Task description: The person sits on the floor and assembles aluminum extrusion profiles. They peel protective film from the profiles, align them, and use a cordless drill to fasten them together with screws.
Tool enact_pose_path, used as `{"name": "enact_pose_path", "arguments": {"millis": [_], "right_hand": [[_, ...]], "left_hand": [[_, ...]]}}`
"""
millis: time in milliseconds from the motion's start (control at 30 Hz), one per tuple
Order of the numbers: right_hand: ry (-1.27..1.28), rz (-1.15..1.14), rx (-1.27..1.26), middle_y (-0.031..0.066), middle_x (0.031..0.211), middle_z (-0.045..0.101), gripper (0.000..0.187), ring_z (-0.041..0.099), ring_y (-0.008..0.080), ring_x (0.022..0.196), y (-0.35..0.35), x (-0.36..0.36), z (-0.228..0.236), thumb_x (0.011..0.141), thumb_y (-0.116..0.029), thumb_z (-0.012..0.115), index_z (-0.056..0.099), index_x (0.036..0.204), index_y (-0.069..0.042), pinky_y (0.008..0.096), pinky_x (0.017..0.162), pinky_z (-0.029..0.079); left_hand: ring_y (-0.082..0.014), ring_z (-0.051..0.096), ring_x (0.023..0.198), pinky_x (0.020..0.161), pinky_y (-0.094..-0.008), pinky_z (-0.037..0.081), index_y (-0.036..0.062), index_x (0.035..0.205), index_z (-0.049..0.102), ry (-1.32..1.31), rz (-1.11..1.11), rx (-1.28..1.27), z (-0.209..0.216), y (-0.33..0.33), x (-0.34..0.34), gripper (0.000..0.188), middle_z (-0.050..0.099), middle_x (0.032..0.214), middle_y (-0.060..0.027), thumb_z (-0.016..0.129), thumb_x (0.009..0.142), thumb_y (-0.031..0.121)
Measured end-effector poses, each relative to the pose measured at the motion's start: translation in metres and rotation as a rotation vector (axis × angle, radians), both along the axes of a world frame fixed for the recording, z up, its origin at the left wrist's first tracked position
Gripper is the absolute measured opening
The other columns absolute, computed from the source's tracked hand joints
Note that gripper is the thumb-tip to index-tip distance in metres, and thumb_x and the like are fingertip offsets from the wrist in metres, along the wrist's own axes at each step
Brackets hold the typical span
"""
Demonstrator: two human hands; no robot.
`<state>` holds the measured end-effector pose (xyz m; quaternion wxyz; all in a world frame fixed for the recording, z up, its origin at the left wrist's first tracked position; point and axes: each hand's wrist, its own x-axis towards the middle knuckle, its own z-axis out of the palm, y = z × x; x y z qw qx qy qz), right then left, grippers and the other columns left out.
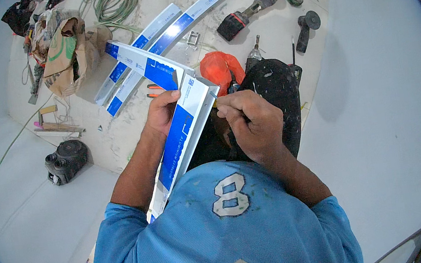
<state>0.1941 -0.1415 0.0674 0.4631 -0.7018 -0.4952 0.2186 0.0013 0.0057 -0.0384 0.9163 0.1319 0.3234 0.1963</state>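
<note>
My left hand point(162, 112) is closed around an aluminium profile point(177, 130) wrapped in white and blue film, which slants from my lap up to a corner. At that corner a second wrapped profile point(137, 60) meets it and runs off to the far left. My right hand point(256, 123) pinches a thin metal tool point(213, 95) against the open end of the first profile. A bit of yellow shows under those fingers; most of the tool is hidden by them.
Two more wrapped profiles point(191, 15) lie on the floor ahead. Beyond my knee are a cordless angle grinder point(253, 10), a smaller grinder point(307, 30) and an orange cloth-like item point(220, 70). Leftward are a brown paper bag point(64, 70), a coiled hose point(116, 4) and a black case point(67, 160).
</note>
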Motion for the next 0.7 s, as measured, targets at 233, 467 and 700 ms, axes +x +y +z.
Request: {"name": "enact_pose_path", "arguments": {"millis": [233,467,700], "right_hand": [[0.021,-0.028,0.052,0.0141,0.1,0.079,0.012,0.08,0.0208,0.088,-0.008,-0.007,-0.008,0.1,0.0,0.072,0.074,0.111,-0.001,0.0335,0.075,0.063],[-0.06,-0.028,0.057,0.0153,0.102,0.078,0.01,0.079,0.0207,0.089,-0.002,-0.017,-0.006,0.102,-0.002,0.07,0.074,0.111,-0.001,0.0356,0.08,0.064],[0.004,-0.064,-0.024,0.0148,0.102,0.079,0.012,0.079,0.0199,0.089,-0.004,-0.016,0.005,0.105,-0.006,0.068,0.077,0.11,-0.001,0.0336,0.081,0.063]], "left_hand": [[-0.0338,0.08,0.102,0.095,-0.0475,0.065,-0.0047,0.132,0.069,0.028,0.005,0.029,-0.005,0.001,-0.004,0.052,0.078,0.119,-0.0228,0.078,0.088,0.022],[-0.035,0.079,0.105,0.1,-0.0482,0.064,-0.0053,0.133,0.067,-0.044,-0.032,0.008,-0.01,0.002,-0.007,0.055,0.078,0.119,-0.0231,0.079,0.085,0.019],[-0.034,0.079,0.103,0.099,-0.0469,0.063,-0.0039,0.13,0.07,0.023,-0.048,0.052,-0.006,0.002,-0.001,0.055,0.079,0.118,-0.0214,0.08,0.085,0.025]]}}
